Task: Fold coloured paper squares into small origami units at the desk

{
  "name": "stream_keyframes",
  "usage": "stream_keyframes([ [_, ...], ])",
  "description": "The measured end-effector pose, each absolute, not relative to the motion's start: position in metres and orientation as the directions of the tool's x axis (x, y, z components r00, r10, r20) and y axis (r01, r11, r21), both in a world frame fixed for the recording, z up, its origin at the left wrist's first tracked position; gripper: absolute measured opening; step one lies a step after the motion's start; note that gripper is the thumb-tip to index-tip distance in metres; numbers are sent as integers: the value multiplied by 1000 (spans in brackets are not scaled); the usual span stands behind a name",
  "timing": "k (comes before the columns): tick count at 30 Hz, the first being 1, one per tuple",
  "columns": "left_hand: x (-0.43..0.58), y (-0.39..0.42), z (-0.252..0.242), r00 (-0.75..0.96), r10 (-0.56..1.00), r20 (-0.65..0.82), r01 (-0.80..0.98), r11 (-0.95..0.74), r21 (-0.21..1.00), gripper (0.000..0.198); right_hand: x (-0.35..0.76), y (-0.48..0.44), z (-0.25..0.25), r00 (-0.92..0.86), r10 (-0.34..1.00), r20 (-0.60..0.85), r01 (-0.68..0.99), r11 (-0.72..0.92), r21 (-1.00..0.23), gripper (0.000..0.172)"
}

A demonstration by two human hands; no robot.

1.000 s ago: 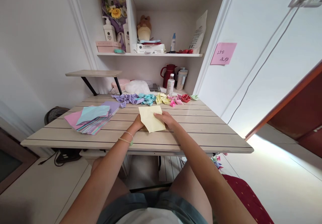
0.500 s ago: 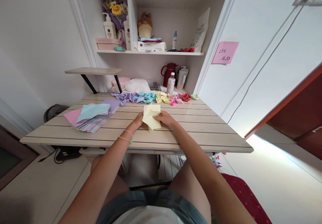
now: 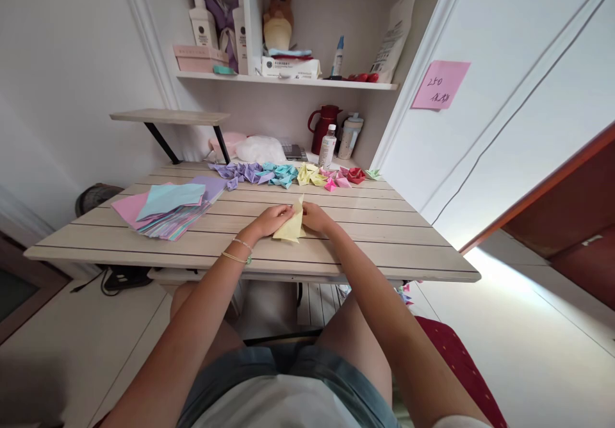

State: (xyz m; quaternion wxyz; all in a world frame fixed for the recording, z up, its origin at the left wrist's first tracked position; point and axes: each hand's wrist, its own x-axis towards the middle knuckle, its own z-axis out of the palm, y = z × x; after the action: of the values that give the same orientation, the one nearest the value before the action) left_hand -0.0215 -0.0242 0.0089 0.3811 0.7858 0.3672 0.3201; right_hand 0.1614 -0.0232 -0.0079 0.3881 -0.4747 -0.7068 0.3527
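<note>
Between my hands, just above the slatted wooden table [image 3: 379, 236], is a pale yellow sheet of paper [image 3: 290, 228], folded into a pointed, roughly triangular shape. My left hand [image 3: 271, 219] is closed on its left side, fingers lying along the fold. On the other side my right hand [image 3: 314, 217] grips the paper's right edge, with most of its fingertips hidden. Behind them runs a row of folded paper pieces: purple [image 3: 245, 172], blue [image 3: 281, 175], yellow [image 3: 311, 174], pink [image 3: 340, 177], red [image 3: 356, 175] and green [image 3: 373, 174].
A fanned stack of coloured paper [image 3: 175, 213] lies on the table's left. Behind the row stand a clear bottle [image 3: 327, 148], a dark red jug [image 3: 325, 128] and a tumbler [image 3: 350, 136]. A small raised shelf [image 3: 170, 117] stands at the back left.
The yellow paper has gone from spread fairly wide to a narrower, pointed fold. My left hand has moved over onto its face. The view has tipped slightly downward.
</note>
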Motion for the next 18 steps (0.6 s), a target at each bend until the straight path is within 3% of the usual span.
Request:
stream_keyframes([
  [4,-20,-24,8,556,804,210,303,-432,849,51,162,-22,-10,-272,940,207,430,311,-848,18],
  [11,-20,-22,6,525,836,158,93,-241,966,65,162,-21,-12,-202,964,171,228,216,-949,28],
  [18,-23,-18,0,512,835,201,-27,-218,975,67,158,-23,-9,-79,992,101,78,107,-991,30],
])
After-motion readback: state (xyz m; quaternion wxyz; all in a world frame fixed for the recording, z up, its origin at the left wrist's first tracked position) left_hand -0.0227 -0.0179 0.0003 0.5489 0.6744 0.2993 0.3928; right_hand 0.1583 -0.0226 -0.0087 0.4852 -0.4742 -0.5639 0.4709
